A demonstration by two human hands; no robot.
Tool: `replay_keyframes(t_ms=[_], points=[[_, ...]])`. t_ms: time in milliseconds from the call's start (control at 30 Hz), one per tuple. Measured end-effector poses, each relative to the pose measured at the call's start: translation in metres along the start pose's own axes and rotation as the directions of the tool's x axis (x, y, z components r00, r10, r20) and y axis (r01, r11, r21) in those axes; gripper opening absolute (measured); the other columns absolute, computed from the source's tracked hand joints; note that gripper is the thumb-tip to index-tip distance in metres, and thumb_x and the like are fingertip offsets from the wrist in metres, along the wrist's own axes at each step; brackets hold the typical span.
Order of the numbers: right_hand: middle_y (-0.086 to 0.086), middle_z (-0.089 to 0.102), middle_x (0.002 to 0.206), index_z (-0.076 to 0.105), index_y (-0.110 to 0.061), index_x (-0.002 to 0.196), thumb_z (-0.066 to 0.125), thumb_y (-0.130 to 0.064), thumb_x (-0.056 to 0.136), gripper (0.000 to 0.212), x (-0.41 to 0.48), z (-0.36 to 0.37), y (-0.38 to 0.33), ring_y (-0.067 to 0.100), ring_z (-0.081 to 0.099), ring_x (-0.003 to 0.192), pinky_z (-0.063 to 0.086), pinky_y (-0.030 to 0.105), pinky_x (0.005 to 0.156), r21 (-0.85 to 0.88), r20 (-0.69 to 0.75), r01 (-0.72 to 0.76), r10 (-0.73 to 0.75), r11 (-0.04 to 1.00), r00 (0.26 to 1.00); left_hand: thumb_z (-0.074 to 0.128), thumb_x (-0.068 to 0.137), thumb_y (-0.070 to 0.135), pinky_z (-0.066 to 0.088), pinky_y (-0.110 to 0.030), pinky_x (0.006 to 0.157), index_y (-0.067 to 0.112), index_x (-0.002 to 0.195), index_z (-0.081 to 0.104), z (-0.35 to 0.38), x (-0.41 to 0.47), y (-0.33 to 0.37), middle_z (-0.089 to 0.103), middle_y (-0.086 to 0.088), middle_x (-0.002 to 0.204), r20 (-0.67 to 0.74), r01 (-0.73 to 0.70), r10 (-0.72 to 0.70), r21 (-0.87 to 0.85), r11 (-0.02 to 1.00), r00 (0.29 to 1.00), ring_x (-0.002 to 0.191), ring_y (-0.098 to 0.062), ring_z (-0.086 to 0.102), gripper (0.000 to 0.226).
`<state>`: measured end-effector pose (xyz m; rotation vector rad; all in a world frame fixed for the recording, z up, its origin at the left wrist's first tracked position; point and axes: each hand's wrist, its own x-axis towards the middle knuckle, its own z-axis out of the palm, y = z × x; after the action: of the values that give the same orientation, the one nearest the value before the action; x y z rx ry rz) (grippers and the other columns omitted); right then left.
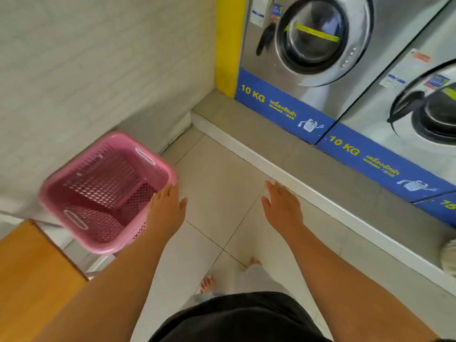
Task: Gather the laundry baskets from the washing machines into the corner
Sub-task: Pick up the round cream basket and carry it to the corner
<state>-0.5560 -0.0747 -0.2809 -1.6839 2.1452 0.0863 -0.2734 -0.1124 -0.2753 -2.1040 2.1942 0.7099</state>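
A pink plastic laundry basket (98, 188) with a perforated wall and two white handle slots sits on the floor by the white wall, near the corner; it is empty and slightly blurred. My left hand (166, 208) hovers flat at the basket's right rim, fingers apart, holding nothing. My right hand (281, 208) is also flat and spread, empty, above the floor tiles close to the raised step under the washing machines (308, 45).
Two steel front-loading washers with blue "10 KG" panels stand on a grey plinth (283, 154) at the right. A yellow strip (227, 45) marks the corner. A wooden bench or table edge (32, 280) is at lower left. A pale object (449, 260) shows at the right edge.
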Motion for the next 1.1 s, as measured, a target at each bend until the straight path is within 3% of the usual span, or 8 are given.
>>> replay_keyframes(t_ms=[200, 367, 667, 900, 1100], points=[[0.009, 0.027, 0.158, 0.027, -0.021, 0.150, 0.031, -0.040, 0.101, 0.053, -0.058, -0.010, 0.123, 0.028, 0.031, 0.142, 0.027, 0.046, 0.116, 0.124, -0.057, -0.272, 0.280, 0.954, 0.958, 0.036, 0.101, 0.035, 0.033, -0.043, 0.112, 0.012, 0.149, 0.030, 0.027, 0.000, 0.125, 0.038, -0.012, 0.152, 0.115, -0.342, 0.328, 0.139, 0.929, 0.938, 0.138, -0.032, 0.039, 0.053], [0.006, 0.032, 0.156, 0.031, -0.022, 0.148, 0.032, -0.041, 0.100, 0.052, -0.123, -0.015, 0.238, 0.026, 0.036, 0.140, 0.032, 0.044, 0.113, 0.195, -0.073, -0.449, 0.469, 0.872, 0.880, 0.037, 0.101, 0.033, 0.032, -0.040, 0.113, 0.011, 0.150, 0.029, 0.067, -0.019, 0.244, 0.039, -0.012, 0.151, 0.166, -0.519, 0.494, 0.183, 0.835, 0.853, 0.138, -0.030, 0.039, 0.054], [0.004, 0.034, 0.156, 0.032, -0.022, 0.148, 0.031, -0.042, 0.101, 0.051, -0.240, -0.026, 0.429, 0.027, 0.037, 0.139, 0.033, 0.043, 0.112, 0.343, -0.077, -0.649, 0.709, 0.679, 0.701, 0.041, 0.099, 0.031, 0.034, -0.041, 0.109, 0.012, 0.148, 0.033, 0.163, -0.092, 0.443, 0.040, -0.012, 0.149, 0.269, -0.654, 0.606, 0.147, 0.742, 0.748, 0.134, -0.032, 0.042, 0.052], [0.004, 0.034, 0.155, 0.033, -0.021, 0.148, 0.032, -0.040, 0.101, 0.050, -0.312, -0.015, 0.528, 0.027, 0.037, 0.140, 0.031, 0.042, 0.112, 0.468, -0.030, -0.728, 0.833, 0.500, 0.553, 0.045, 0.098, 0.027, 0.036, -0.041, 0.108, 0.014, 0.147, 0.035, 0.227, -0.140, 0.559, 0.040, -0.012, 0.147, 0.378, -0.768, 0.688, 0.107, 0.632, 0.619, 0.132, -0.030, 0.042, 0.051], [0.003, 0.035, 0.155, 0.033, -0.022, 0.147, 0.032, -0.042, 0.101, 0.051, -0.341, -0.017, 0.607, 0.028, 0.034, 0.141, 0.028, 0.044, 0.114, 0.538, -0.007, -0.757, 0.900, 0.371, 0.436, 0.050, 0.096, 0.024, 0.038, -0.041, 0.104, 0.012, 0.144, 0.040, 0.276, -0.151, 0.660, 0.043, -0.015, 0.143, 0.426, -0.817, 0.717, 0.099, 0.569, 0.551, 0.128, -0.034, 0.045, 0.051]])
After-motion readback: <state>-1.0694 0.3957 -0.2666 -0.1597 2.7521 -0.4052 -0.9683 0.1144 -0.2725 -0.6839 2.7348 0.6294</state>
